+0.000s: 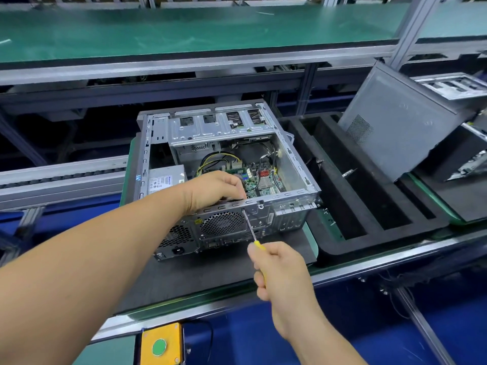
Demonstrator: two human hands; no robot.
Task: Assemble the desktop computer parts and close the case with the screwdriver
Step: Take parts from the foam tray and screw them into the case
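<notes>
We find the case (226, 180) lying open on a dark mat (200, 272) on the worktop (369, 262), its rear panel toward us and the board (253, 180) exposed inside. The left hand (214, 191) rests over the rear top edge, fingers curled down onto it. The right hand (282, 270) grips the yellow handle of the screwdriver (250, 227), whose tip meets the rear panel just beside the fan grille (222, 223). A side panel (390, 127) leans tilted in the black foam tray (369, 206) to the right. A yellow box with a green button (159, 347) sits at the near edge.
</notes>
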